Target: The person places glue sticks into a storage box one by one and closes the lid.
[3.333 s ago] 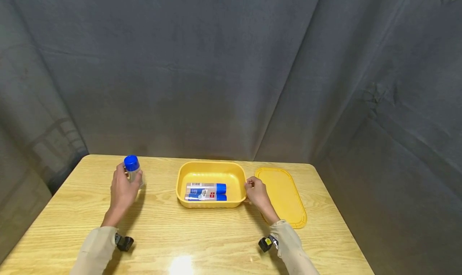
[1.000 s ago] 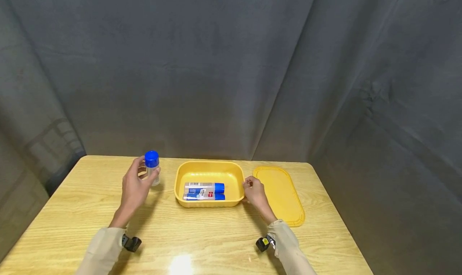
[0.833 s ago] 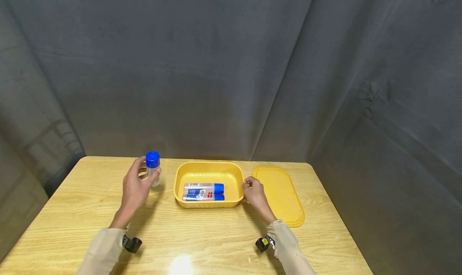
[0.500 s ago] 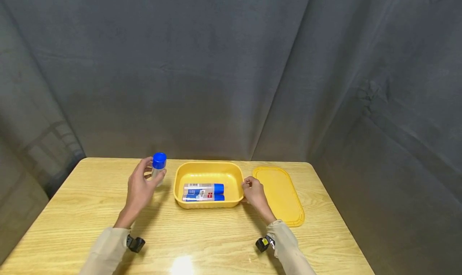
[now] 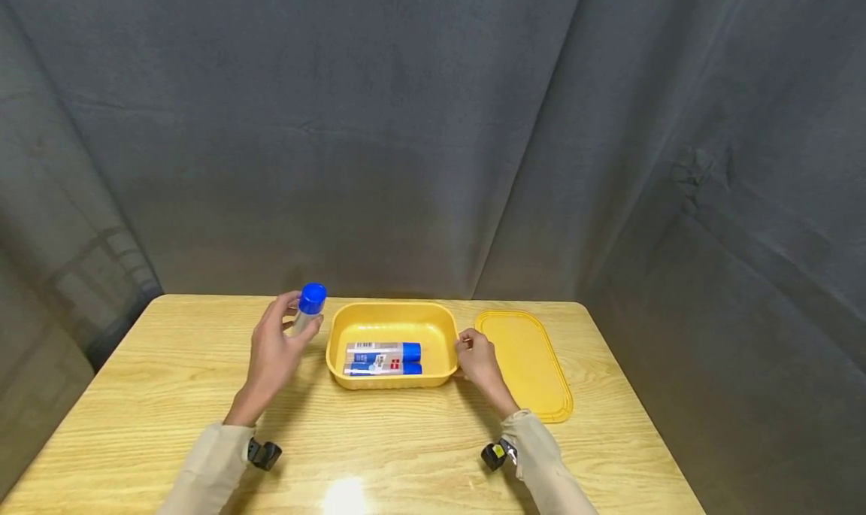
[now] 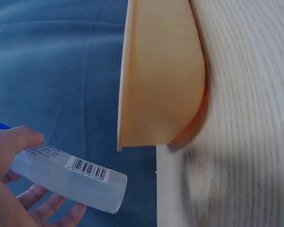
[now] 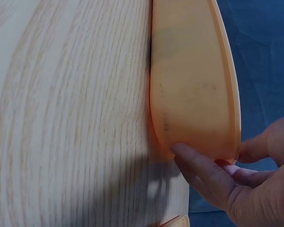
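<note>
My left hand (image 5: 276, 349) holds a clear glue bottle (image 6: 68, 179) between thumb and fingers, its blue cap (image 5: 313, 297) upward and slightly tilted right. In the left wrist view the bottle's barcode end points toward the yellow box and stays apart from it. The yellow plastic box (image 5: 399, 382) stands uncovered at the middle of the table. Two similar bottles (image 5: 383, 352) lie side by side inside, blue caps to the right. My right hand (image 5: 479, 358) pinches the box's right end; in the right wrist view the thumb is at the rim and fingers press the outer wall.
A flat yellow lid (image 5: 524, 365) lies on the wooden table (image 5: 379, 447), to the right of the box and partly behind the right forearm. Grey curtains (image 5: 338, 139) hang behind the table and at both sides.
The left hand has carried the glue bottle rightward from the table's left side to just beside the box, the bottle now tilting more. The right hand has kept its hold on the box.
</note>
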`<action>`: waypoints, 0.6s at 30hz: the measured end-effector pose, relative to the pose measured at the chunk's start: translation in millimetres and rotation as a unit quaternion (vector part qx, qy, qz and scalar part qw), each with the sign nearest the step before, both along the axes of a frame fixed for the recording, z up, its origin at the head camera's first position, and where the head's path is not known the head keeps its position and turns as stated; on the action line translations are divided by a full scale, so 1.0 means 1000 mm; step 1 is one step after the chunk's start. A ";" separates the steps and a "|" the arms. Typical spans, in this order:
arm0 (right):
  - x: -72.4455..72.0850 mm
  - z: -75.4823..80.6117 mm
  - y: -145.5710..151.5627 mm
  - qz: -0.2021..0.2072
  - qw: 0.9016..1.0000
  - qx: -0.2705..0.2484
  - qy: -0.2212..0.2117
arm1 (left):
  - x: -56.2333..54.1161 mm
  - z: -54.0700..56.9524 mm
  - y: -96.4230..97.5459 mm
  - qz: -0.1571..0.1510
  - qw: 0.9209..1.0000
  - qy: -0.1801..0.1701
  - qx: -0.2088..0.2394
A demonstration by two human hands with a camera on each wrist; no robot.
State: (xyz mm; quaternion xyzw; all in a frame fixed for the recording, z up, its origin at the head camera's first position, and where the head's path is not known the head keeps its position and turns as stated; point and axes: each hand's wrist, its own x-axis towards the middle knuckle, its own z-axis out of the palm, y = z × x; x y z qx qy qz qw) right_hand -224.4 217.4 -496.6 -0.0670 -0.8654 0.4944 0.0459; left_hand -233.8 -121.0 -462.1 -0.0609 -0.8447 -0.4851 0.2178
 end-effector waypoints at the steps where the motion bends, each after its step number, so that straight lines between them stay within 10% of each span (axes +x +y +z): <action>1: 0.000 0.000 0.000 0.000 1.000 0.001 0.000 | 0.000 0.000 0.001 -0.002 1.000 0.005 -0.002; 18: 0.001 -0.001 -0.002 -0.005 1.000 0.009 0.006 | 0.002 0.001 0.022 -0.052 0.997 0.050 -0.021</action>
